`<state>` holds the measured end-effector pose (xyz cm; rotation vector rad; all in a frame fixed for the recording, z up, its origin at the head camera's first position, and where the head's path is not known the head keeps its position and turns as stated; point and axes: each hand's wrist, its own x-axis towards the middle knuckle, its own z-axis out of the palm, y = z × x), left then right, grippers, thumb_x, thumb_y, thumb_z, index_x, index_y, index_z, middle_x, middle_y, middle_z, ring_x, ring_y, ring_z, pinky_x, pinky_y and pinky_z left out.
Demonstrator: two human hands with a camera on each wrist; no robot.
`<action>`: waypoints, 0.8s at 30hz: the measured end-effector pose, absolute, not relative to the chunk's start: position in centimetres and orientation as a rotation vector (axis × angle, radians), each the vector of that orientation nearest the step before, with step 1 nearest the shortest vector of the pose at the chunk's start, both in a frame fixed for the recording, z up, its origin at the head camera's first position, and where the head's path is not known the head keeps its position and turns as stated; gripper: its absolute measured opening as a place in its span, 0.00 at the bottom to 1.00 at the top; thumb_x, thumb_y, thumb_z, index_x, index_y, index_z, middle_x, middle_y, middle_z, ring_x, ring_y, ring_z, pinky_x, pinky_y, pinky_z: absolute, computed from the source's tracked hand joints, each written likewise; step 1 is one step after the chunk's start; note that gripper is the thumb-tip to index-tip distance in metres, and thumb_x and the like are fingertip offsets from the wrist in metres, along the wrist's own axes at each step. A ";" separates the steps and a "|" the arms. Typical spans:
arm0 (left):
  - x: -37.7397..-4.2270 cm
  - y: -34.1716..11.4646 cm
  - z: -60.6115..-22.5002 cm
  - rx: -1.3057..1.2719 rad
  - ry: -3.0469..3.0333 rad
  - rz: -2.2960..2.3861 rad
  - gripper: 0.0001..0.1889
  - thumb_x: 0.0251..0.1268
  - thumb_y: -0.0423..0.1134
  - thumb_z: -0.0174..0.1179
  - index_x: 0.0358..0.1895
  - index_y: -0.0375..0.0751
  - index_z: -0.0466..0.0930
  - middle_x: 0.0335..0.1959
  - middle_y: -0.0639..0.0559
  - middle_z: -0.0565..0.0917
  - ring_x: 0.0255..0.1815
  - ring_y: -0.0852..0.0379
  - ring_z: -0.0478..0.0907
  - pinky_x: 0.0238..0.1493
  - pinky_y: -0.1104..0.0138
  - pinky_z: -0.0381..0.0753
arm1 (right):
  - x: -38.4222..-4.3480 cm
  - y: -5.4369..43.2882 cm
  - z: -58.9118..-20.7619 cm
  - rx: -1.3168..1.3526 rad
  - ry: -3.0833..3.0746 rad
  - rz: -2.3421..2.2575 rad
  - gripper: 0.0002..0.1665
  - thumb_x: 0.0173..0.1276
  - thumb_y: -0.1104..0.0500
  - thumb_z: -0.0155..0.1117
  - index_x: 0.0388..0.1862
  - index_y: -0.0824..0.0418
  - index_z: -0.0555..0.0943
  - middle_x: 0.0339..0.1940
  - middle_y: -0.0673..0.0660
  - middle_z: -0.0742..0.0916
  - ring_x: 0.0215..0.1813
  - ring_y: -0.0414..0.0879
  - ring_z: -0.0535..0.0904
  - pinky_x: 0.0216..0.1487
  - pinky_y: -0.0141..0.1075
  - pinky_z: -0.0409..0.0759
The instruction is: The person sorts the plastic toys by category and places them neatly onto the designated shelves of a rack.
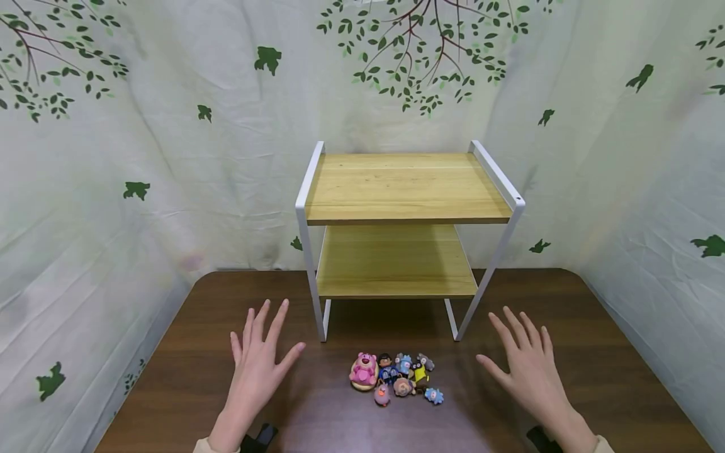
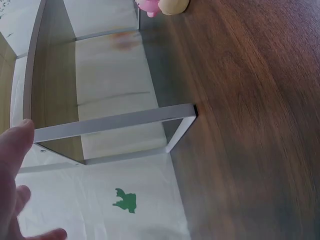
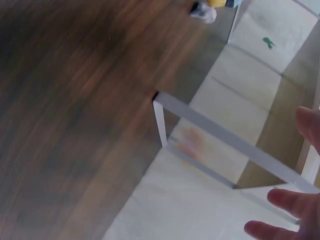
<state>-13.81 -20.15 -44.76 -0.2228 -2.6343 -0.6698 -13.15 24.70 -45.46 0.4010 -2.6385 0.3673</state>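
Note:
My left hand [image 1: 256, 365] hovers over the table left of a small cluster of toys, fingers spread and holding nothing. On the other side my right hand [image 1: 529, 371] is likewise spread and holds nothing. Between them lie a pink bear figure [image 1: 364, 370], a dark-haired figure in blue [image 1: 387, 370], a light blue figure [image 1: 403, 363], a yellow-and-black figure [image 1: 420, 372], a grey figure [image 1: 426, 362], a round brownish figure [image 1: 403, 386], a small pink-purple figure [image 1: 382, 395] and a blue spiky figure [image 1: 434, 396]. In the left wrist view the pink bear shows at the top edge.
Behind the toys stands a two-tier shelf with a wooden upper board [image 1: 408, 189], a lower board [image 1: 396, 261] and white metal legs [image 1: 491, 267]. It rests on the dark brown table [image 1: 187, 377]. A white leaf-printed curtain [image 1: 226, 189] surrounds the table's back and sides.

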 end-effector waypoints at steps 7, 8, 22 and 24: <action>-14.3 -19.9 -44.7 -0.291 -2.553 -0.724 0.44 0.59 0.47 0.67 0.76 0.60 0.51 0.72 0.42 0.57 0.72 0.35 0.49 0.61 0.33 0.46 | -13.2 23.6 -45.8 0.560 -2.495 0.457 0.40 0.64 0.39 0.63 0.67 0.61 0.69 0.64 0.65 0.73 0.63 0.64 0.66 0.59 0.59 0.59; -14.4 -19.9 -44.7 -0.302 -2.540 -0.730 0.44 0.59 0.47 0.67 0.76 0.59 0.51 0.72 0.42 0.57 0.72 0.35 0.50 0.61 0.33 0.48 | -13.2 23.5 -45.9 0.578 -2.478 0.470 0.40 0.65 0.39 0.62 0.66 0.62 0.70 0.63 0.65 0.73 0.62 0.64 0.67 0.58 0.59 0.60; -15.5 -19.3 -44.7 -0.545 -2.298 -0.727 0.44 0.53 0.37 0.71 0.74 0.45 0.58 0.69 0.41 0.64 0.68 0.36 0.58 0.59 0.38 0.59 | -13.1 21.1 -46.8 0.737 -2.378 0.608 0.34 0.67 0.43 0.61 0.63 0.64 0.73 0.59 0.63 0.77 0.58 0.60 0.72 0.53 0.57 0.66; -15.7 -19.2 -44.8 -0.573 -2.276 -0.731 0.43 0.53 0.37 0.70 0.73 0.44 0.59 0.69 0.41 0.64 0.69 0.37 0.58 0.59 0.40 0.59 | -13.0 20.8 -47.0 0.753 -2.385 0.623 0.34 0.64 0.48 0.67 0.64 0.63 0.73 0.59 0.62 0.77 0.58 0.59 0.72 0.52 0.57 0.68</action>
